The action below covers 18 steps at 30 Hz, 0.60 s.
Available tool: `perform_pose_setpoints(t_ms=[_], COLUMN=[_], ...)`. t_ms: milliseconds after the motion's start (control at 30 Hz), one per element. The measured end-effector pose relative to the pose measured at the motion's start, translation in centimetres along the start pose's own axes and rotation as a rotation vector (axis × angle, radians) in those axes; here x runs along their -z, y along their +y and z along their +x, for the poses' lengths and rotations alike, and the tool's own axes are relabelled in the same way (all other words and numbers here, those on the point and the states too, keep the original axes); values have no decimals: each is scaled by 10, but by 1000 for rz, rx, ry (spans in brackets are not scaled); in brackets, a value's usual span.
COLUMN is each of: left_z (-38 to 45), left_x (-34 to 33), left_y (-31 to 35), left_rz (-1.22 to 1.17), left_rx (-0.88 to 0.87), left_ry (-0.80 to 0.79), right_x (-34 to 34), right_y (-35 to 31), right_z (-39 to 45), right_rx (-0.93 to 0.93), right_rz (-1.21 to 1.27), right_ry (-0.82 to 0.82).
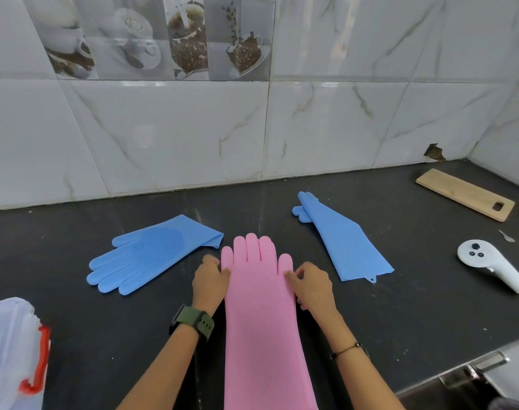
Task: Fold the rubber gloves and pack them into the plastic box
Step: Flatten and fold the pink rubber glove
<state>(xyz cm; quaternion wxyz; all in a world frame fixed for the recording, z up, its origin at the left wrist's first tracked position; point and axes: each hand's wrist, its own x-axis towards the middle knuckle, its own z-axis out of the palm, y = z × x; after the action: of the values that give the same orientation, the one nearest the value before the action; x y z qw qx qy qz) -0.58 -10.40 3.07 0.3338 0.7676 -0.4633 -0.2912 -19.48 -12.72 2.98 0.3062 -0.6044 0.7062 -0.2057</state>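
A pink rubber glove lay flat and lengthwise on the dark countertop, fingers pointing toward the tiled wall, cuff running off the near edge of view. Its surface appeared smooth and matte, and the cuff widened toward the viewer. The left hand rested against the glove's left edge near the little-finger side, fingers curled onto the rim; the right hand did likewise on the right edge. Whether either had pinched the rubber or merely pressed on it could not be told.

A blue glove lay spread to the left, palm up, showing a ridged, bristled texture. A second blue glove lay to the right, folded narrow lengthwise, with a small hanging tab at the cuff. The translucent plastic box, with a red-orange clasp, stood at the lower left, well apart from the gloves.

A pale wooden board and a white controller sat at far right.
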Motion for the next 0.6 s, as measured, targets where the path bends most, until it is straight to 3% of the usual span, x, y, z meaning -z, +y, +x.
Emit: perform_pose_setpoints(t_ms=[200,467,600], left_z=[-60,-75,-87], left_x=[-1,-2,1], left_y=[-25,-20,-23], left_rz=[50,-44,11], left_rx=[40,24,26], left_ry=[-41,-42,-83], right_x=[-2,-8,-4], right_y=[18,23,23], right_z=[-41,-52,-58], right_rx=[-69,-39,-37], right_rz=[-52,63,19], right_ry=[-175,22,-28])
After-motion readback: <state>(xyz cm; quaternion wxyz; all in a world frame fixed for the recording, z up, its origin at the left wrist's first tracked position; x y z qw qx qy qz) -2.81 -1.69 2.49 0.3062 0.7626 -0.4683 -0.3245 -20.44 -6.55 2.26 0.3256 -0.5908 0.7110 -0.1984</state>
